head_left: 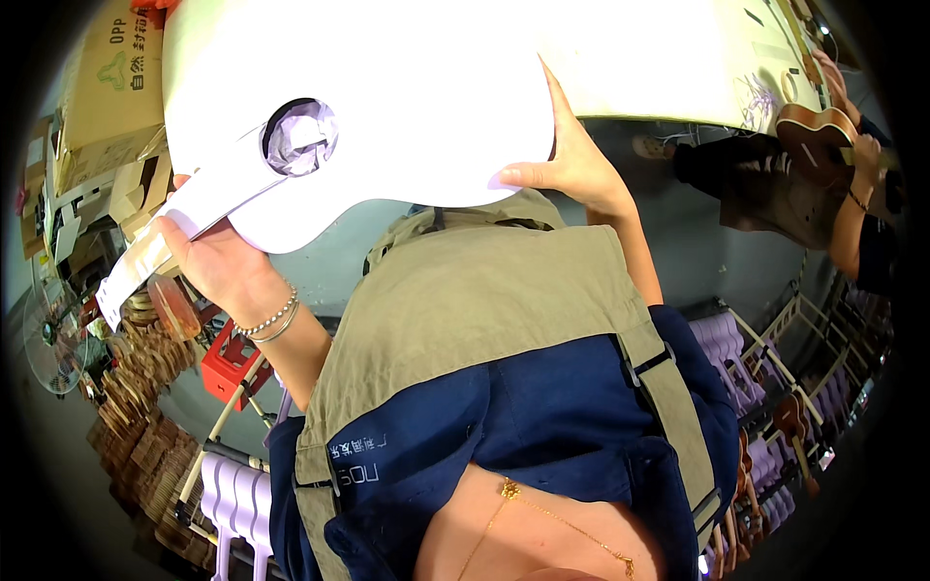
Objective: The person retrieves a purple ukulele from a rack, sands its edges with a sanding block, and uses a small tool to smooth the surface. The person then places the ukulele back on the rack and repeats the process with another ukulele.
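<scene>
A pale lilac-white ukulele (387,174) lies across in front of me, its body to the right and its neck to the left. Strong light washes out much of its top. Crumpled purple-and-white material (302,140) shows in the round sound hole. My left hand (221,263) is closed around the neck near the body, thumb on the near side. At the body's rounded end, my right hand (581,172) grips the edge with thumb and fingers wide apart. The undersides of both grips are hidden.
A bright worktable (659,58) spans the far side. Cardboard boxes (116,87), a red crate (230,360) and a fan (56,334) stand left. Lilac instrument bodies (235,499) hang on racks. At right, another person holds a brown ukulele (814,140).
</scene>
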### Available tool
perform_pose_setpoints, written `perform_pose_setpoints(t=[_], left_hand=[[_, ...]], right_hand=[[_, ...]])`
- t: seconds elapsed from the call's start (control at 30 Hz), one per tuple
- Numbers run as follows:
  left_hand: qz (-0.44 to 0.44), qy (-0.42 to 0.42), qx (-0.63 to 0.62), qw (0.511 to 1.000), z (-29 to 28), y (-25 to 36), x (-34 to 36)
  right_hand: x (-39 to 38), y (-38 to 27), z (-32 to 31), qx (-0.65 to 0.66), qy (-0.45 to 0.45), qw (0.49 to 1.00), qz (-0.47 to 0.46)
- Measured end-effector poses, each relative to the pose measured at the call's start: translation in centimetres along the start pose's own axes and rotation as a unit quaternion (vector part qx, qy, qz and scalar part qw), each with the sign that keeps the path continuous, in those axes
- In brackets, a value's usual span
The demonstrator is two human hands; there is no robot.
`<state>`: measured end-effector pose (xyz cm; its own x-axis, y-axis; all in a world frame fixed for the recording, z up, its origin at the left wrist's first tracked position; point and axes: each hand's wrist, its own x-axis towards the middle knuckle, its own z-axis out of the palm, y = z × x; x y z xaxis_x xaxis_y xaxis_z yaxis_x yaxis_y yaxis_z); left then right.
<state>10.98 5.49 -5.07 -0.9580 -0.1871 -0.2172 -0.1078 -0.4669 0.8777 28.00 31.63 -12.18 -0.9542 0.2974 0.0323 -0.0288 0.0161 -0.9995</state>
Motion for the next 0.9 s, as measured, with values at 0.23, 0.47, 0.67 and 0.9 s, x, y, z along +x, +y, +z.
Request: perform_pose_setpoints(t=[0.23, 0.47, 0.67, 0.9], left_hand=[[-0.004, -0.021, -0.004, 1.000, 0.4, 0.5, -0.2], [-0.005, -0.034, -0.013, 0.999, 0.3, 0.6, 0.0], [-0.002, -0.032, -0.013, 0.999, 1.0, 0.4, -0.1], [0.011, -0.031, 0.000, 0.999, 1.5, 0.5, -0.4]], right_hand=[[-0.2, -0.4, 0.2, 0.118, 0.043, 0.987, 0.099], [-0.3, -0.1, 0.1, 0.124, 0.046, 0.985, 0.108], [-0.4, 0.4, -0.1, 0.001, -0.002, 1.000, 0.027], [-0.5, 1.1, -1.4, 0.152, -0.051, 0.985, 0.069]])
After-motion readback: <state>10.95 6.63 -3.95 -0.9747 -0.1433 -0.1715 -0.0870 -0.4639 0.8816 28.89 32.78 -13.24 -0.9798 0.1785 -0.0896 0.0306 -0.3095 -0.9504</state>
